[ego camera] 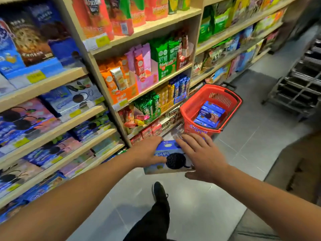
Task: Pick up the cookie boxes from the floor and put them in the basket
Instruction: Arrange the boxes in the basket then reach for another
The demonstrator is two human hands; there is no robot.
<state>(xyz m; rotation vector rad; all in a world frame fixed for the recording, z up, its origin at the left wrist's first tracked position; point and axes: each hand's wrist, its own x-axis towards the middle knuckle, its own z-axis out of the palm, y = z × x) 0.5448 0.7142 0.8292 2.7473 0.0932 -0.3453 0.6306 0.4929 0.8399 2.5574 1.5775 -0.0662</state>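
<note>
I hold a blue cookie box (171, 150) with a dark sandwich cookie printed on it, above the grey floor and between both hands. My left hand (147, 152) grips its left side, fingers over the far edge and thumb on the face. On the box's right side lies my right hand (203, 157), fingers spread over the top and thumb under the lower corner. The red basket (194, 103) stands on the floor just beyond, with several blue cookie boxes (210, 116) inside it.
Wooden shelves (107, 108) packed with snack packs run along the left, close to the basket. A metal rack (298, 80) stands at the right. My black shoe (159, 190) is on the grey tiles below the box. Open floor lies right of the basket.
</note>
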